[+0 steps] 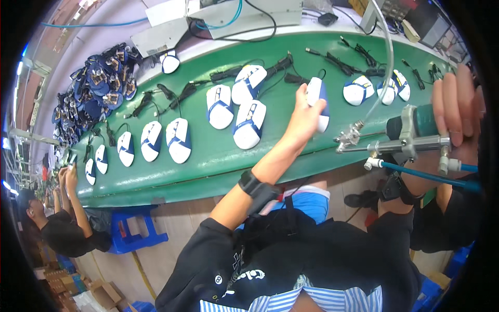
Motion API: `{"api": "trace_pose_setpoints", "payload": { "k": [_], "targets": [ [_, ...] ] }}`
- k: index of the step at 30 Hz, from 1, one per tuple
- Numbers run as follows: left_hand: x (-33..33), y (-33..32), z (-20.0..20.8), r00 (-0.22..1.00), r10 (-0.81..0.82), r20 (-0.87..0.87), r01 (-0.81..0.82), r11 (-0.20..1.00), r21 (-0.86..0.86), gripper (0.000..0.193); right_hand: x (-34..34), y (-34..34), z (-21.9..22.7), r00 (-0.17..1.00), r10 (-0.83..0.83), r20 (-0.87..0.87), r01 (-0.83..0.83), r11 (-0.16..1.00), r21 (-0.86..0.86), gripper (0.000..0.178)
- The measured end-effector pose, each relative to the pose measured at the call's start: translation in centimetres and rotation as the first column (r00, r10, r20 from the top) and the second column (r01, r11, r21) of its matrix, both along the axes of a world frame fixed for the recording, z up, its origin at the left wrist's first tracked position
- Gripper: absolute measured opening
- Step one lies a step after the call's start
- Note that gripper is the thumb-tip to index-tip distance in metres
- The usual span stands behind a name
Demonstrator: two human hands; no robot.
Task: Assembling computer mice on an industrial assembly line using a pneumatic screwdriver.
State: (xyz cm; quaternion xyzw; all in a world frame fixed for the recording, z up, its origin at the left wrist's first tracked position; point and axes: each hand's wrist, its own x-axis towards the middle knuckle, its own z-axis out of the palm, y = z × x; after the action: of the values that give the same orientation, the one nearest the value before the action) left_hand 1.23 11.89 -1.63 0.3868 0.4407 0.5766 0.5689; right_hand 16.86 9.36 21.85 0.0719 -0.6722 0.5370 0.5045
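My left hand point(301, 119) is closed round a white-and-blue computer mouse point(314, 89), tilted on its side above the green conveyor belt point(291, 140). At the right, my right hand point(455, 112) wraps its fingers over a teal power screwdriver point(427, 120) fixed in a metal bracket. The screwdriver's metal tip point(349, 136) points left, toward the held mouse but apart from it. A clear tube point(390, 52) runs down to that tip, and blue air hoses point(416, 172) join the bracket. Just left of my left hand lie several corded mice, among them a white-and-blue mouse point(249, 125).
More mice point(178, 140) with bundled black cables point(338, 63) lie along the belt. A heap of dark blue mouse parts with circuit boards point(99, 83) rises at the far left. A co-worker point(62, 223) is at the left, by a blue stool point(132, 229). Machine housings point(249, 21) stand behind.
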Motion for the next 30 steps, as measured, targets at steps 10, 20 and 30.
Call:
{"api": "trace_pose_setpoints", "payload": {
  "k": [10, 20, 30],
  "targets": [
    [-8.2, 1.4, 0.9, -0.279, 0.340, -0.898, 0.007, 0.936, 0.352, 0.073, 0.5, -1.7, -3.1, 0.787, -0.591, 0.174, 0.615, 0.775, -0.147, 0.024],
    [-24.9, -5.7, 0.7, -0.350, 0.175, -0.920, -0.076, 0.974, 0.215, 0.055, -0.3, -2.1, -3.8, 0.841, -0.522, 0.141, 0.540, 0.824, -0.172, 0.023],
    [-33.0, -11.5, 6.7, -0.212, 0.090, -0.973, -0.170, 0.977, 0.127, 0.057, 3.1, -6.1, 1.1, 0.849, -0.511, 0.137, 0.528, 0.834, -0.161, 0.021]
  ]
}}
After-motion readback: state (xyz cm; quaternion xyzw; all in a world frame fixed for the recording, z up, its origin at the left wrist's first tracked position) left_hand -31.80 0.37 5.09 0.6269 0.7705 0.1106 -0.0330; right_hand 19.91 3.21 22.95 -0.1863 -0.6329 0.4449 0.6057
